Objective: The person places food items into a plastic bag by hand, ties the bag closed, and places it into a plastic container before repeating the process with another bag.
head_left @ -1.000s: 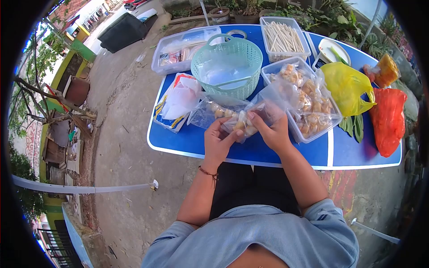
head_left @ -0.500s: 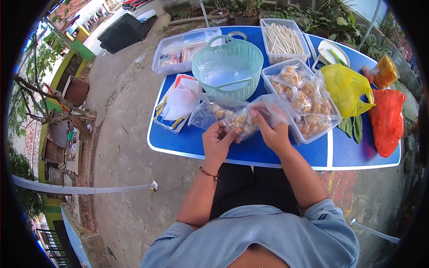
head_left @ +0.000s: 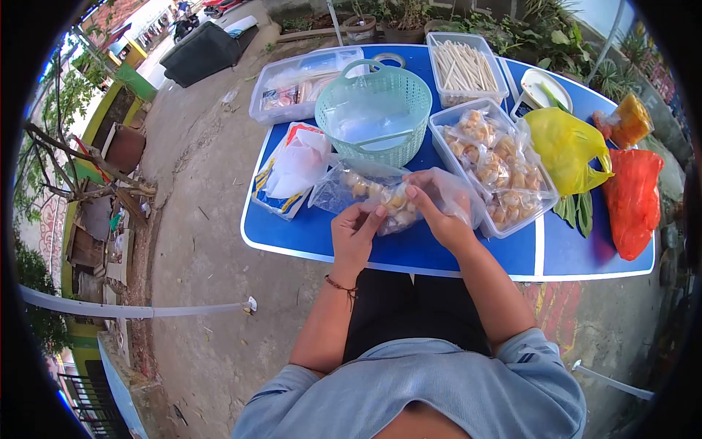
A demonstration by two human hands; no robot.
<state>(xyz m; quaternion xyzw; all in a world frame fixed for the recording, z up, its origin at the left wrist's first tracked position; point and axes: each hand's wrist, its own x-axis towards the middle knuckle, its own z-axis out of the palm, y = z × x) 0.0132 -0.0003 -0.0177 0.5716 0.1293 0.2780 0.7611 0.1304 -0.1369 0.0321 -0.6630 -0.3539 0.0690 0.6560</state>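
The left hand pinches the near corner of a clear bag of snacks, which sits between both palms; the right hand clasps its other side. Bare blue table runs beneath to the near edge, the tub of bags crowding the right.

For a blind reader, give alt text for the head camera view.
Left hand and right hand hold a clear bag of golden snacks over a blue table. Behind it: a green basket, a tub of bagged snacks, a tub of sticks, a yellow bag, a red bag.
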